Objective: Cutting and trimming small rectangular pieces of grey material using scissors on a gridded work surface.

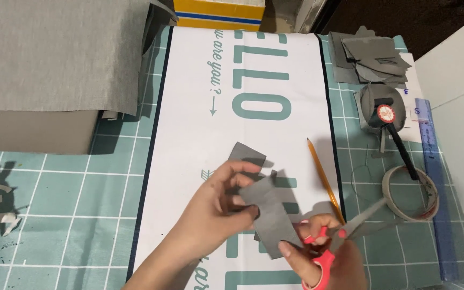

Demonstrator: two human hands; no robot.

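Left hand grip pinching a grey fabric piece, held above the white printed mat near the table's front edge. Right hand grip clenched through the red handles of scissors, blades pointing toward the right edge. Just beyond, a yellow pencil; farther right, a tape roll and blue ruler. Stacked grey cut pieces at the far right corner.

Teal grid-patterned table cover, white printed mat across it, dark floor beyond, pale wall at right.
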